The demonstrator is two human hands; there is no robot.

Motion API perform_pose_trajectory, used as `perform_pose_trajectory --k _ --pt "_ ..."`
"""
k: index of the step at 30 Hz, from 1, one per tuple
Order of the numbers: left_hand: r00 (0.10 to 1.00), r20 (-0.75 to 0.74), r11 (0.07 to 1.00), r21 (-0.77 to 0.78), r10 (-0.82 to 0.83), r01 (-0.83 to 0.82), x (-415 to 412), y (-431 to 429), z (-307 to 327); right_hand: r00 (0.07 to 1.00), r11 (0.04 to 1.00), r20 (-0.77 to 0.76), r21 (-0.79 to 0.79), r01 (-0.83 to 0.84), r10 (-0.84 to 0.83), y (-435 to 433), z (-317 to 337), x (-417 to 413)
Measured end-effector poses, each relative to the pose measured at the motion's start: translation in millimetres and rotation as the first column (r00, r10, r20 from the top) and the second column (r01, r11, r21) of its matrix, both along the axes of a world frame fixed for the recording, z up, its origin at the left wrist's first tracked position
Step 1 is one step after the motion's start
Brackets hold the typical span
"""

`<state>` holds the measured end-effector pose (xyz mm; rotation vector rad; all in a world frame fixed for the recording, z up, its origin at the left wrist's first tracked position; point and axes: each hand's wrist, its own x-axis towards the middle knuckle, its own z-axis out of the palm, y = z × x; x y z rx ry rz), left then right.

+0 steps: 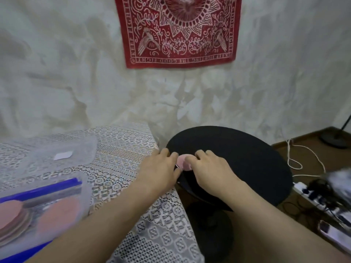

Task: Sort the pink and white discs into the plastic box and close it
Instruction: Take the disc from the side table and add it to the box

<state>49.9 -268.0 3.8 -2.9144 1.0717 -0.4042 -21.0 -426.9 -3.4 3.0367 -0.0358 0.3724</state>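
Disc [183, 162] on stool [247, 158] between left hand [161, 168] and right hand [210, 170]; box [84, 196] on table [123, 149], left.

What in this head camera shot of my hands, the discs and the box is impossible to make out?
1. Head view: the pink disc on the black stool is half covered by the left hand and right hand; how many lie there, and which hand grips, is unclear.
2. Head view: the plastic box is blurred and cut by the left edge; its disc count is unreadable.
3. Head view: the lid is blurred; its label is illegible.
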Motion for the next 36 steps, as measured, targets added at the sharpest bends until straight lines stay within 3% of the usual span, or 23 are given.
perform_pose_trajectory --k 6,11,18,22,24,28,33,36 --pt "0.999 -0.017 0.999 -0.008 -0.044 0.044 2.7 -2.9 -13.0 0.999 0.998 0.005 0.038 -0.04 0.04 -6.5 -9.7 8.6" --pt "0.997 0.039 0.996 -0.057 -0.066 0.068 -11.7 8.1 -20.3 0.998 0.956 -0.023 0.289 -0.056 0.066 -9.9 -2.2 19.6" --pt "0.996 0.054 0.989 -0.128 -0.067 0.073 -28.0 24.6 -24.7 0.963 0.881 -0.268 0.454 0.137 -0.011 3.9 7.7 25.3" --pt "0.998 0.026 0.985 -0.158 -0.065 0.068 -33.7 29.7 -26.4 0.951 0.841 -0.303 0.499 0.207 -0.054 12.4 10.0 21.5" --pt "0.997 -0.008 0.978 -0.197 -0.072 0.069 -39.1 30.8 -27.2 0.942 0.806 -0.327 0.536 0.251 -0.076 16.2 11.5 16.6" --pt "0.993 -0.105 0.957 -0.289 -0.061 0.028 -53.9 36.3 -24.1 0.965 0.633 -0.262 0.745 0.21 -0.012 27.7 11.5 1.3" --pt "0.938 -0.345 0.811 -0.551 -0.009 -0.195 -96.3 86.6 -15.5 0.975 0.572 -0.195 0.814 0.103 0.103 61.8 15.8 -33.8" --pt "0.894 -0.448 0.628 -0.699 -0.012 -0.342 -130.5 137.2 -21.7 0.936 0.363 -0.181 0.93 0.063 0.301 102.8 15.5 -61.7"
